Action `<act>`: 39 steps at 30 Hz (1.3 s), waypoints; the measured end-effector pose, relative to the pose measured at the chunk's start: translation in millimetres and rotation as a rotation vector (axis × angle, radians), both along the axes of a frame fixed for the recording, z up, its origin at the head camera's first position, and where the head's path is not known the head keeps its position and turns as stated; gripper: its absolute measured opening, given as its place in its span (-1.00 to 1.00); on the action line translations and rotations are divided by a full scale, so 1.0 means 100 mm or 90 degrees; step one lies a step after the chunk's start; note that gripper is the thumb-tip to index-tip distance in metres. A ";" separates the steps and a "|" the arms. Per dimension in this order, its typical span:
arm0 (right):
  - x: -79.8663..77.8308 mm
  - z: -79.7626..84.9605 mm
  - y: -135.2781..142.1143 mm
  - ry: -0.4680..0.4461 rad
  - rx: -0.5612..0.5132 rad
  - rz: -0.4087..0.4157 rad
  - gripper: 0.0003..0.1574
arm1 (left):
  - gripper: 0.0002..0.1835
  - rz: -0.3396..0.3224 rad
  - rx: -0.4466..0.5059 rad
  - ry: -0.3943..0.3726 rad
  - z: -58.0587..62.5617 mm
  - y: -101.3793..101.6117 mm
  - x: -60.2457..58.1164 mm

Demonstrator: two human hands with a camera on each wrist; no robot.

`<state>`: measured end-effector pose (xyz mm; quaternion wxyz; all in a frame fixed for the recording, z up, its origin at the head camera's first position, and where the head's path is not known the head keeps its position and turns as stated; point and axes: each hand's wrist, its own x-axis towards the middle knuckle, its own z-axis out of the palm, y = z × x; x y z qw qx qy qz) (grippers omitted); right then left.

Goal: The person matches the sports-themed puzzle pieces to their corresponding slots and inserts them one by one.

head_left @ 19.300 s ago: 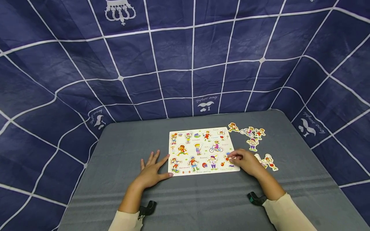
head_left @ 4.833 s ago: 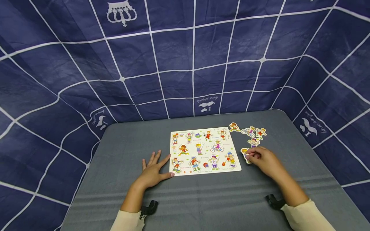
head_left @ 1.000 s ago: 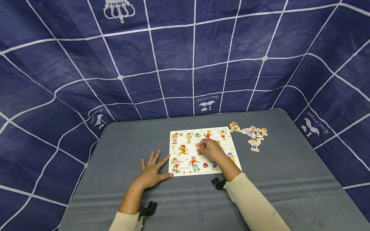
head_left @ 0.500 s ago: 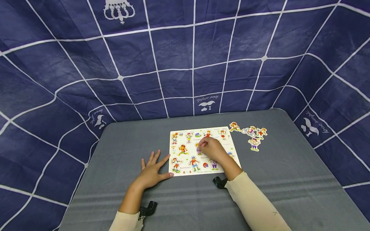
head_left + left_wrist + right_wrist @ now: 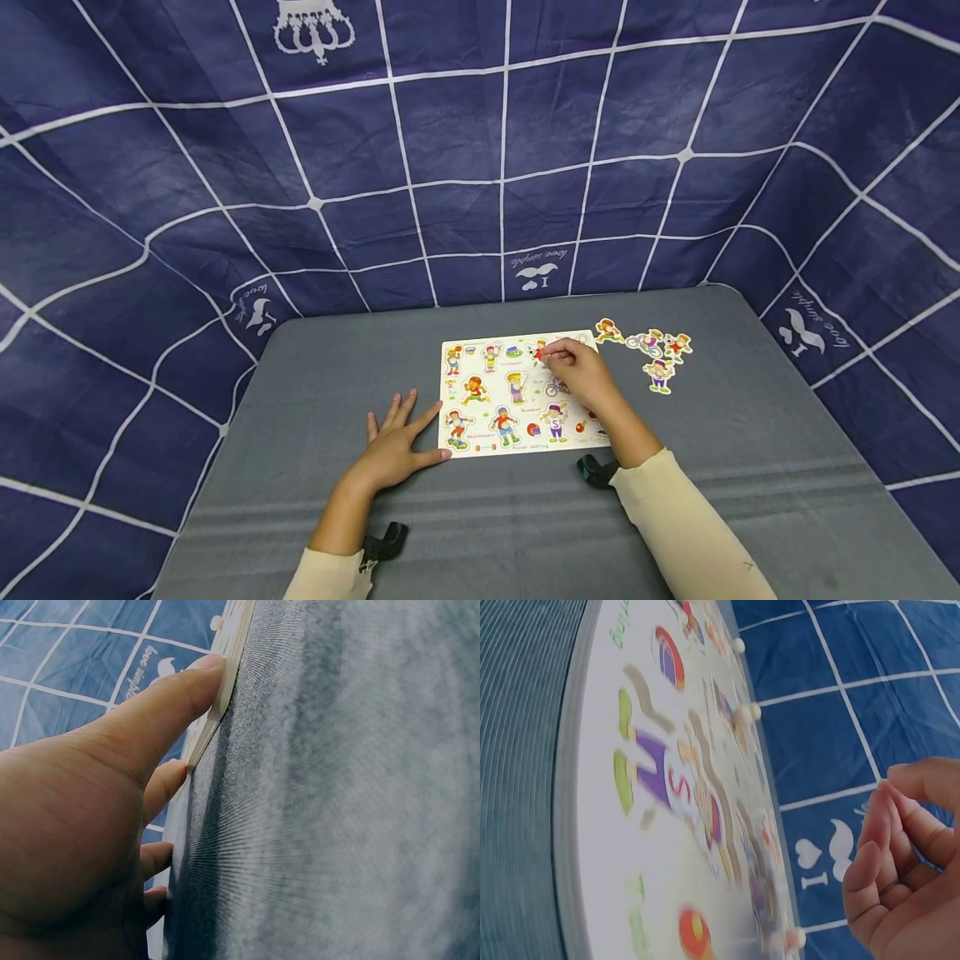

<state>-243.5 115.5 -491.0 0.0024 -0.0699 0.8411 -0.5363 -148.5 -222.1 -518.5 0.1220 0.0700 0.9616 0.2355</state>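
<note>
A white puzzle board point(image 5: 491, 417) with coloured sports figures and small knobs lies flat on the table. My left hand point(image 5: 392, 450) is spread on the cloth, thumb and index finger touching the board's left edge, as the left wrist view also shows. Over the board's upper right part is my right hand point(image 5: 583, 375), fingers curled, thumb and index tips meeting with nothing between them in the right wrist view. It overlaps the cyclist figure and sits just right of the red football figure point(image 5: 537, 351). The golfer piece point(image 5: 516, 387) sits in the board's middle.
Loose pieces lie right of the board: a runner point(image 5: 608, 331), a cyclist point(image 5: 647, 342), a red-shirted figure point(image 5: 677, 347) and a purple-capped figure point(image 5: 660, 376). The grey tablecloth point(image 5: 337, 367) runs back to a blue curtain point(image 5: 450, 167) with white lines.
My right hand took the golfer piece from beside the board, brought it to the board's middle, then let go and moved up and right. My left hand stays put.
</note>
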 end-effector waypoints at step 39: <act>0.20 -0.02 1.13 0.095 0.078 -0.072 -0.74 | -0.07 0.000 0.003 0.016 0.03 0.01 0.03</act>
